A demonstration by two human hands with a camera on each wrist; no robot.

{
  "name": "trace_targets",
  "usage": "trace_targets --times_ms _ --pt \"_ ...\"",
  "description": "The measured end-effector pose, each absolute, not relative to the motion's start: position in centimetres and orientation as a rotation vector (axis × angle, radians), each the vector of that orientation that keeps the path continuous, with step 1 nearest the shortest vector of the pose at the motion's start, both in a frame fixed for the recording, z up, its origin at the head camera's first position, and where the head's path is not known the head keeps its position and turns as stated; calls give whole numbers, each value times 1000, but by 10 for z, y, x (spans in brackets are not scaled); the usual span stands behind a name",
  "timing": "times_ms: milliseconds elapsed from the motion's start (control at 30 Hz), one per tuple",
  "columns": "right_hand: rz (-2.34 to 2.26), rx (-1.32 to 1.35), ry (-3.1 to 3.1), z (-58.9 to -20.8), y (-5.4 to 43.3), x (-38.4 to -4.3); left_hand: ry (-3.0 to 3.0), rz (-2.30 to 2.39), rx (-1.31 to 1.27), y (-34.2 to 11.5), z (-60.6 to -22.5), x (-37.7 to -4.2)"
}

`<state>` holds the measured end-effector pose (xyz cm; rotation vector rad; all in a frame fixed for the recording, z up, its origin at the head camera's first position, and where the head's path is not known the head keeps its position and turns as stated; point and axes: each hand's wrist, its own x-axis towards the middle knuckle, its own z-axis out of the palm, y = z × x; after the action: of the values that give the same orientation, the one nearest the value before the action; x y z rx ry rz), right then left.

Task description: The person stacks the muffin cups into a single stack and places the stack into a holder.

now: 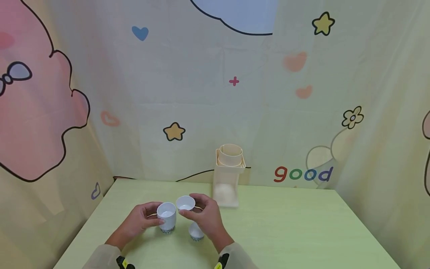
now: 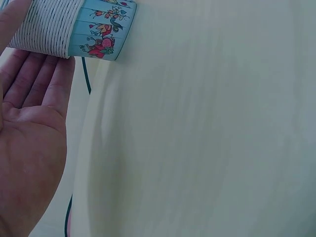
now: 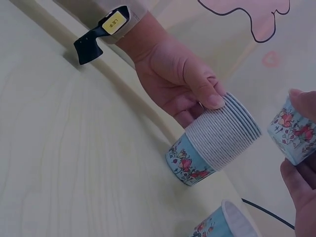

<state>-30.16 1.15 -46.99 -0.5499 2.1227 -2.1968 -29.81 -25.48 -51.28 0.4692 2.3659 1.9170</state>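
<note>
My left hand (image 1: 138,221) grips a stack of nested paper cups (image 1: 167,220), thumb on one side and fingers on the other. In the right wrist view the stack (image 3: 222,136) shows many white rims above a light-blue floral bottom. My right hand (image 1: 209,218) pinches a single-looking floral paper cup (image 1: 185,201) beside the stack's top, apart from it. Another paper cup (image 1: 196,231) stands upright on the table below my right hand. In the left wrist view the stack (image 2: 74,29) lies across my fingers at the top left.
A beige cup dispenser (image 1: 226,179) with a round open tube on top stands at the back of the pale green table (image 1: 285,224). Behind it hangs a curtain (image 1: 201,74) printed with cartoon shapes.
</note>
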Motion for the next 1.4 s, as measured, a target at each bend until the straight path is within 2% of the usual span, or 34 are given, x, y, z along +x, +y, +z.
trace_targets --times_ms 700,1400 --pt "-2134 -573 2201 -472 -28 -299 2363 1918 459 -253 -510 -295" --pt "-2099 -580 2236 -480 -42 -300 2364 1902 454 -252 -507 -295"
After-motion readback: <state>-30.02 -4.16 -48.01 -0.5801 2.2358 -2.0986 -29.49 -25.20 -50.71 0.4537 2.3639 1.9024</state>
